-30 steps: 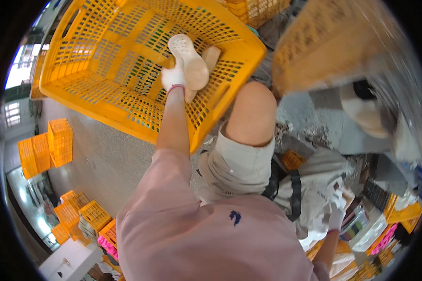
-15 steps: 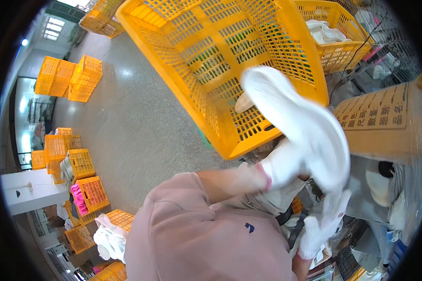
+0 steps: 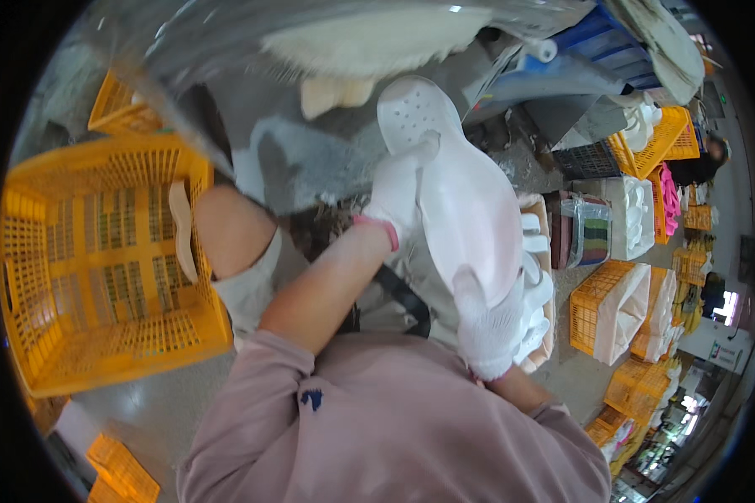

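A white foam shoe sole [image 3: 470, 201], with small holes at its far rounded end, is held out in front of my body. My left hand [image 3: 401, 186], in a white glove with a pink cuff, grips its left side near the narrow middle. At the near, broad end my right hand [image 3: 486, 327], also in a white glove, holds it with the thumb lying on the face. My right fingers are mostly hidden behind the sole. Just right of the sole, several white soles [image 3: 535, 289] stand in a lined container.
To the left is a large yellow crate [image 3: 109, 360] with a tan sole [image 3: 181, 230] against its right wall. A grey work surface with a whitish fuzzy pad [image 3: 369, 42] lies ahead. Yellow crates [image 3: 600, 310] and a striped bag [image 3: 583, 230] stand on the right.
My view and body have turned right, away from the crate, which is now on the left. The white sole came along, and my right hand now holds its near end too.
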The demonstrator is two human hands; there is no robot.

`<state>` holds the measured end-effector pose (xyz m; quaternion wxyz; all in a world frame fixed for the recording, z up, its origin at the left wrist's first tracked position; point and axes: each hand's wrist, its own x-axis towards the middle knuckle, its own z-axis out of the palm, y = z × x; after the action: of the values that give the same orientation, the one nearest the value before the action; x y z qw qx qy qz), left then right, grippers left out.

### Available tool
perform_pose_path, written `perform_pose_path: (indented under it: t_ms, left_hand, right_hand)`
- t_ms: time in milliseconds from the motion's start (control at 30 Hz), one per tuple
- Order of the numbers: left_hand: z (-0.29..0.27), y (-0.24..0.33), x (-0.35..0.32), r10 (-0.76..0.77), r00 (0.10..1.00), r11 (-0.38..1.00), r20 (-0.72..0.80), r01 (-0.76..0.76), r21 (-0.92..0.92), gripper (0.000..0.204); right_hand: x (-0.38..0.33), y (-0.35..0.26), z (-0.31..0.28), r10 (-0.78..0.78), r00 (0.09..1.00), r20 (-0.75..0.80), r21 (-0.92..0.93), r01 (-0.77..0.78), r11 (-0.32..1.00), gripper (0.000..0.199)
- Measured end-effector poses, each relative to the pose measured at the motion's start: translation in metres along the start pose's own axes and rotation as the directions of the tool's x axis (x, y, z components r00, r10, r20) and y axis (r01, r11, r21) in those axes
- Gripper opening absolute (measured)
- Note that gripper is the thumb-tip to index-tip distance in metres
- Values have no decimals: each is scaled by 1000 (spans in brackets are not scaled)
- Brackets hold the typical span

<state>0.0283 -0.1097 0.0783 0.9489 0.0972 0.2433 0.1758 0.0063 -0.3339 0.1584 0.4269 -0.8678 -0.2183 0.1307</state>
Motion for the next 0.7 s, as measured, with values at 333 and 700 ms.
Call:
perform_pose_path:
  t_ms: [333, 700]
  left_hand:
    - [-38, 23, 141, 294, 940, 931, 175, -323, 172, 33]
    - [-79, 134, 46, 476, 864, -128, -166, 255, 958, 61]
  right_hand:
    - [135, -32, 28, -385, 921, 58, -18, 386, 922, 57]
    - [249, -37, 98, -534, 838, 113, -183, 546, 818, 11]
